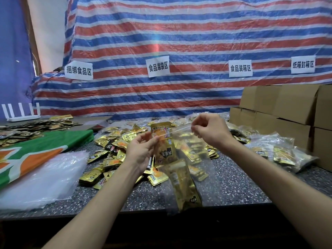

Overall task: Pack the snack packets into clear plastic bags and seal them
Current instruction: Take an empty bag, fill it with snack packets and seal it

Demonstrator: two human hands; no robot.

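Observation:
A clear plastic bag [203, 169] hangs in the air above the speckled table [233, 187], with gold snack packets [185, 186] inside it. My left hand [142, 151] pinches the left end of the bag's top strip. My right hand [210, 130] pinches the strip's right end, slightly higher. One gold packet [161, 139] stands upright at the bag's mouth, its top sticking out above the strip. A heap of loose gold packets [115, 155] lies on the table behind and beneath the bag.
A stack of empty clear bags [43, 178] lies at the left front beside a green and orange cloth [36, 150]. Filled bags [280, 151] lie at the right, before stacked cardboard boxes [287, 108]. A white router [21, 114] stands far left. A striped tarp hangs behind.

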